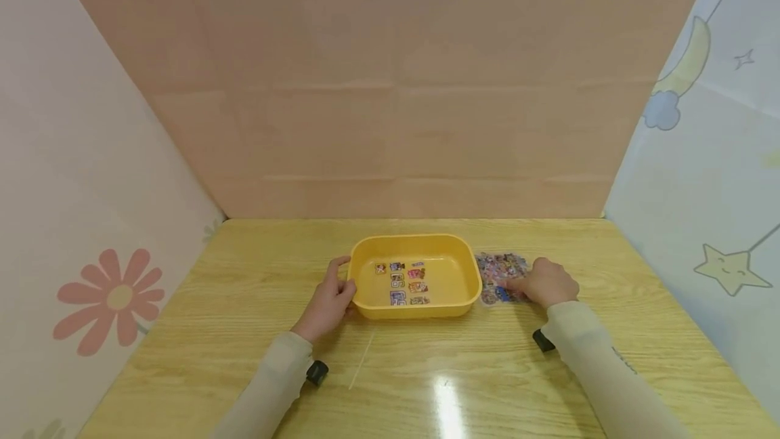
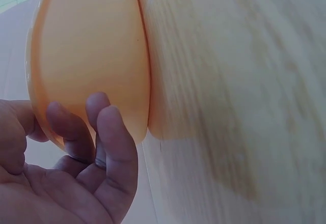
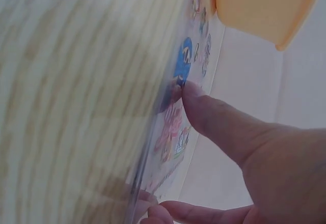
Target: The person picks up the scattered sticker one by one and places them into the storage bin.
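A yellow tray (image 1: 457, 276) with rounded corners sits on the wooden table. My left hand (image 1: 329, 300) holds its left end, thumb at the rim. The other fingers bend against the outer wall (image 2: 91, 51) in the left wrist view. Inside the tray lie several small colourful stickers (image 1: 397, 281). Right of the tray is a clear sheet (image 1: 502, 266) crowded with printed stickers. My right hand (image 1: 551, 283) touches that sheet with an extended thumb (image 3: 219, 117), its tip right at a blue sticker (image 3: 183, 58). The other fingers are near the sheet's edge.
The table (image 1: 244, 330) meets a tan paper backdrop (image 1: 390, 120) behind and pale printed panels at both sides. A thin pale strip or mark (image 1: 362, 361) shows on the wood before the tray. Each wrist wears a dark camera mount (image 1: 317, 372).
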The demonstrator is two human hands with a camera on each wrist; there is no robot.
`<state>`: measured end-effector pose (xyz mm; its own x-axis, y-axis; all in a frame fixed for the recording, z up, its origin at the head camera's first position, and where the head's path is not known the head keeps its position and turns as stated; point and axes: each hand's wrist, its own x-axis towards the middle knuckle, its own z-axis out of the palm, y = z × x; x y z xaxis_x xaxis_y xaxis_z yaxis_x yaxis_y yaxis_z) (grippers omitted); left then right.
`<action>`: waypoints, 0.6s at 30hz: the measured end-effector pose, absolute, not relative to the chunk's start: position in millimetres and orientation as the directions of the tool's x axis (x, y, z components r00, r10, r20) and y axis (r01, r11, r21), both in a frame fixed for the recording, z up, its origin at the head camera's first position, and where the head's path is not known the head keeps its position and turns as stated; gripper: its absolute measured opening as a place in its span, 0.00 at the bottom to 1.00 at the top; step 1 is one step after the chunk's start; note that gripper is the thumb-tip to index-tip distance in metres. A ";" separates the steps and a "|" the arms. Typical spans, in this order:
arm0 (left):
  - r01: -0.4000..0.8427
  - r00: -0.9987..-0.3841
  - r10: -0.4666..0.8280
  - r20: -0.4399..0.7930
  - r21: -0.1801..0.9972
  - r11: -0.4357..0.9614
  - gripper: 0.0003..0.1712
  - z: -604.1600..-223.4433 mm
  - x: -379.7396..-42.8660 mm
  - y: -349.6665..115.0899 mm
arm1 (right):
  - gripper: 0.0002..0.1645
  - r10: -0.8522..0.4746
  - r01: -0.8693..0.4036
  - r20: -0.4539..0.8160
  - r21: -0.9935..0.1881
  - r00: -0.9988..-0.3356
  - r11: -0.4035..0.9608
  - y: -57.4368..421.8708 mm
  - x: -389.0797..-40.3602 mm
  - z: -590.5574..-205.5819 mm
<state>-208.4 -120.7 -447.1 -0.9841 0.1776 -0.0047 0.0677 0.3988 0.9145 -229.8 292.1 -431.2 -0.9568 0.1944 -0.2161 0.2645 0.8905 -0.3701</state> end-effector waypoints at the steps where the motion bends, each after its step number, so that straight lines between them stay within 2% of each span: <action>1: 0.066 -0.984 0.179 -0.008 0.913 0.402 0.29 -447.3 -208.7 -121.0 | 0.34 0.194 0.262 -0.212 -0.374 -0.958 0.890 293.0 -230.3 -432.0; 18: 0.062 -0.983 0.182 -0.016 0.906 0.419 0.30 -448.0 -211.4 -121.9 | 0.31 0.229 0.314 -0.253 -0.379 -0.940 0.870 298.2 -229.8 -427.9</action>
